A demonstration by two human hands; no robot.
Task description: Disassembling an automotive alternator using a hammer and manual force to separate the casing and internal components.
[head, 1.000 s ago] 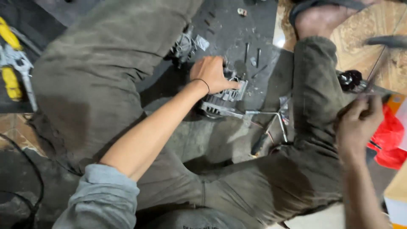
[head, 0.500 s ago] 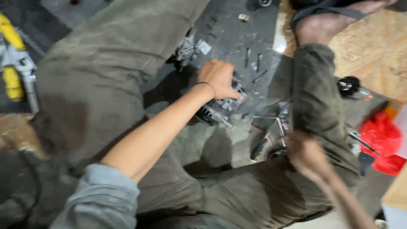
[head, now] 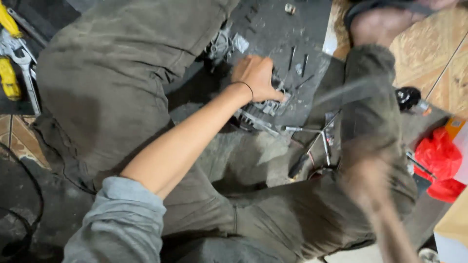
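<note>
My left hand point(head: 256, 77) is clamped over a grey metal engine part point(head: 265, 108) that lies on the dark mat point(head: 292, 29) between my spread legs. My right hand point(head: 368, 182) is a motion-blurred smear over my right knee. A faint streak of a long-handled tool point(head: 341, 92) runs up from it toward the metal part. The hand looks closed on that tool, though blur hides the fingers.
A T-handle wrench point(head: 317, 131) and a dark-handled screwdriver point(head: 298, 166) lie right of the part. Loose bolts point(head: 292, 57) dot the mat. A black can point(head: 408, 97), a red bag point(head: 438, 156) and a wooden board point(head: 429, 53) are at right. Yellow-handled tools point(head: 9, 78) and a spanner point(head: 25, 73) lie far left.
My right hand swung from the far right, down and leftward over my knee, with the tool now blurred. My left hand stayed on the metal part.
</note>
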